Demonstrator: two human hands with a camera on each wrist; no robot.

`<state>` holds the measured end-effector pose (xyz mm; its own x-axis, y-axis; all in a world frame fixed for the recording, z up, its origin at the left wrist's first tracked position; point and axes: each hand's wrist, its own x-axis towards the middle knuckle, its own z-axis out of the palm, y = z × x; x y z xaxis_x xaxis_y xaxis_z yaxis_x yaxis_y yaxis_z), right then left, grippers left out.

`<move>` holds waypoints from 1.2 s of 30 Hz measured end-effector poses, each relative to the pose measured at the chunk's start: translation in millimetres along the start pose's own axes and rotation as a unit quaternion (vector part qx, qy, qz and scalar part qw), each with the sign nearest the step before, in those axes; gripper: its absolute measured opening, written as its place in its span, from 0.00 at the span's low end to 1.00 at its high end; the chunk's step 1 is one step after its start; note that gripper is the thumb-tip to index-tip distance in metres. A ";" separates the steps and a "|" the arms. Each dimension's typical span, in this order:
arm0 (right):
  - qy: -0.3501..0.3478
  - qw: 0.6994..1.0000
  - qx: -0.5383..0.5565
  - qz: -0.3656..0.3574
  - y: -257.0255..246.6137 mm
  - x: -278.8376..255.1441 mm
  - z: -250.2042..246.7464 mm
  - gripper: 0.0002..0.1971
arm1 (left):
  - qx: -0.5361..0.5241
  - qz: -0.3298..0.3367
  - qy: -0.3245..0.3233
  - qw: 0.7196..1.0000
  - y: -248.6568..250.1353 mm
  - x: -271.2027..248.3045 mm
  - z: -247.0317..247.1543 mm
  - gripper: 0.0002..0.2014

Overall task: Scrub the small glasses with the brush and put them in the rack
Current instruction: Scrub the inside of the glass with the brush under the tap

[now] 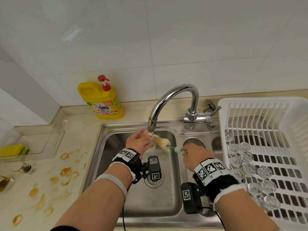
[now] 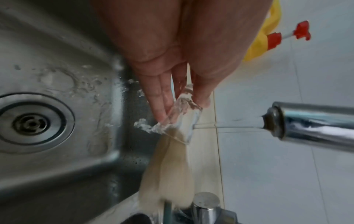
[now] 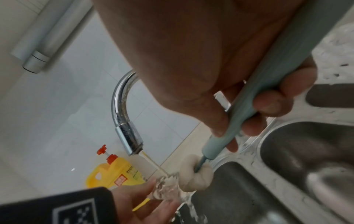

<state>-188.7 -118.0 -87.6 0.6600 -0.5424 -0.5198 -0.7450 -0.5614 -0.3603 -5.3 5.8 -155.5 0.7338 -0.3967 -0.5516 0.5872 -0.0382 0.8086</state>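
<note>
Over the left sink basin (image 1: pixel 116 164), my left hand (image 1: pixel 139 141) pinches a small clear glass (image 2: pixel 182 115) between thumb and fingers, under running water from the tap (image 1: pixel 152 124). My right hand (image 1: pixel 193 155) grips the teal handle (image 3: pixel 268 94) of a brush. Its cream sponge head (image 1: pixel 162 142) is pushed into the glass mouth. Water splashes off the glass (image 3: pixel 166 186). Several clean small glasses (image 1: pixel 246 165) stand upside down along the left side of the white rack (image 1: pixel 275 104).
A yellow detergent bottle (image 1: pixel 101 100) with a red pump stands behind the sink. Two dirty glasses (image 1: pixel 25 168) lie on the stained counter at left, near a clear tray holding a yellow sponge (image 1: pixel 14 150). The sink drain (image 1: pixel 154 179) is below my wrists.
</note>
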 end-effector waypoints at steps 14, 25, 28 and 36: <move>-0.012 0.998 0.016 0.055 20.7 -6.9 10.3 0.16 | 0.324 0.152 -0.055 0.932 4.6 0.0 3.3 0.12; 0.031 0.998 0.043 -0.026 16.0 -9.2 13.4 0.13 | -0.006 -0.005 -0.030 1.000 9.7 -13.4 -4.7 0.16; 0.039 0.998 0.014 -0.056 6.8 -8.0 11.1 0.12 | -0.016 -0.049 -0.005 0.999 8.0 -12.7 -4.7 0.17; 0.039 0.990 -0.119 -0.072 -29.6 7.0 -10.8 0.12 | -0.030 -0.094 0.010 0.995 7.2 -6.7 -7.4 0.19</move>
<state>-161.0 -111.9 -72.2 0.7701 -0.4871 -0.4120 -0.6050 -0.7625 -0.2294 -3.5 15.0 -147.5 0.6160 -0.3686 -0.6962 0.7334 -0.0544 0.6777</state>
